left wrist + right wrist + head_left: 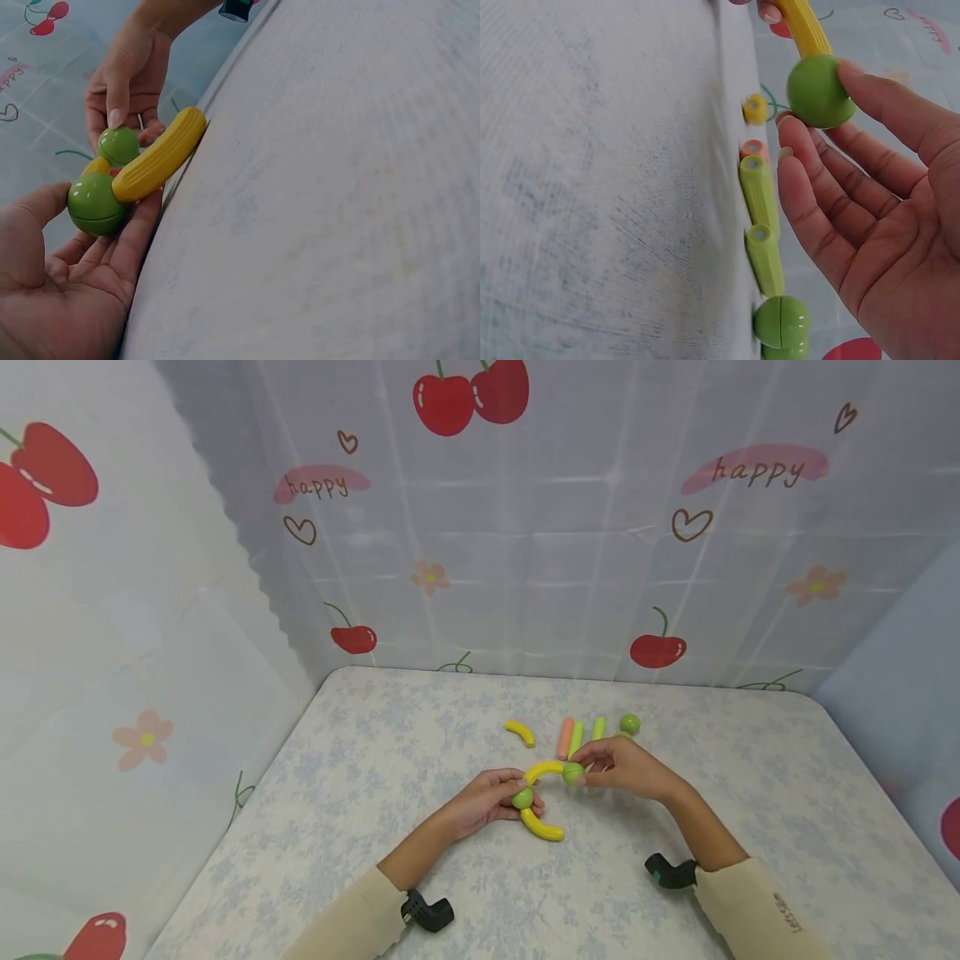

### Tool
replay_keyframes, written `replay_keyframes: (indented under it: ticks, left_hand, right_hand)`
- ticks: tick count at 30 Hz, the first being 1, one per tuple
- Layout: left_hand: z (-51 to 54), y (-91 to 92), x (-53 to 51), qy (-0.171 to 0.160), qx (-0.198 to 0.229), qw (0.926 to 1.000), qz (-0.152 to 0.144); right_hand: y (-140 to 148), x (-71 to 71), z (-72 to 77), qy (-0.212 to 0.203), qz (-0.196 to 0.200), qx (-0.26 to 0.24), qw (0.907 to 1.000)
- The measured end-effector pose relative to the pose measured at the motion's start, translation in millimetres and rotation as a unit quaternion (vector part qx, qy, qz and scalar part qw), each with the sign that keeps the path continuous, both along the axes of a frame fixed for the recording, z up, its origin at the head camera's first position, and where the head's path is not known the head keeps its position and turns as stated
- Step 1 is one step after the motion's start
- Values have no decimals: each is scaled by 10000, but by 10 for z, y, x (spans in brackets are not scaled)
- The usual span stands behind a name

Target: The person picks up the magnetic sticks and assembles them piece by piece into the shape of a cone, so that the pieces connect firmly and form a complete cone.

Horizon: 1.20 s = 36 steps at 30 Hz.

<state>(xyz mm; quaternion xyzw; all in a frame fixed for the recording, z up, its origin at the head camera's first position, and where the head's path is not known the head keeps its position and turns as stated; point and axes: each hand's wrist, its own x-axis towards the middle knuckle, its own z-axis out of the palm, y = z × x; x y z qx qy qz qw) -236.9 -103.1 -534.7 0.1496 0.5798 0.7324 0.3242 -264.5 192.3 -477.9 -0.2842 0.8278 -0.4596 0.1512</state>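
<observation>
My left hand (491, 806) grips a green ball (97, 204) between thumb and fingers. Two curved yellow rods join that ball: one yellow rod (543, 827) points toward me, while the other yellow rod (544, 770) arches away to the right. At that arch's far end, a second green ball (573, 773) is pinched by the thumb and fingertips of my right hand (626, 767). The right wrist view shows this second ball (819, 91) against the rod's end. Both hands hold the joined pieces over the table.
Behind the hands lie a loose curved yellow rod (521, 733), an orange rod (566, 738) and two yellow-green rods, one (576, 739) beside the orange one. Green balls (781, 322) sit at the right of that row. A printed cloth wall (525, 610) rises behind the table (360, 735).
</observation>
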Motion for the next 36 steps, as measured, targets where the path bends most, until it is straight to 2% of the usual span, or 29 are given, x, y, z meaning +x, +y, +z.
replay_keyframes:
  ticks: [4,8,12,15,18,22,24,27,31,36]
  left_hand:
    - [-5,7,0,337,-250,9991,80]
    - [-8,9,-9,835,-748,9927,444]
    - [19,3,-5,1256,-1386,9788,840]
    - [47,-4,3,1522,-1754,9678,973]
    - [66,-10,3,1831,-2020,9573,968]
    - [116,-9,17,2149,-2236,9468,856]
    - [128,-14,19,2199,-2279,9452,795]
    - [132,-27,9,2172,-2285,9465,694]
    - [99,-57,-27,2185,-2172,9500,505]
    - [60,-70,-42,2215,-2177,9496,433]
  right_hand:
    - [-8,0,-23,-132,28,-70,9999]
    - [-33,-6,-58,-396,67,-72,9992]
    - [-57,-5,-91,-571,119,-69,9983]
    - [-70,-3,-111,-626,143,-105,9979]
    - [-76,-2,-129,-669,185,-181,9974]
    - [-83,-10,-169,-704,245,-226,9970]
    - [-96,-7,-182,-687,223,-168,9972]
    - [-114,-2,-199,-628,211,-128,9977]
    - [-136,11,-201,-589,258,-144,9978]
    - [-164,34,-192,-518,312,-135,9981]
